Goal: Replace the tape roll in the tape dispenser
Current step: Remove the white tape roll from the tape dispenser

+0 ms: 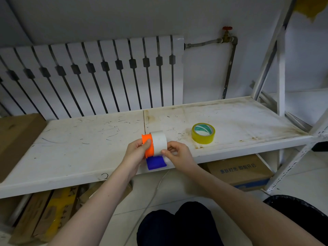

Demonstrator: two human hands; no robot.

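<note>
My left hand (137, 150) grips the orange drum of the tape dispenser (148, 144), whose blue handle (156, 162) hangs below, above the front edge of the shelf. A white tape roll (159, 142) sits half over the orange drum, sticking out to its right. My right hand (178, 153) pinches the lower right edge of that white roll with thumb and fingers. A yellow tape roll (203, 133) with a green-and-white core lies flat on the shelf, to the right of both hands, untouched.
The worn white shelf board (85, 139) runs left to right, with a white radiator (92, 75) behind it. A brown cardboard box (16, 139) stands at the shelf's left end. Cartons lie under the shelf, and a black bin (300, 215) sits at lower right.
</note>
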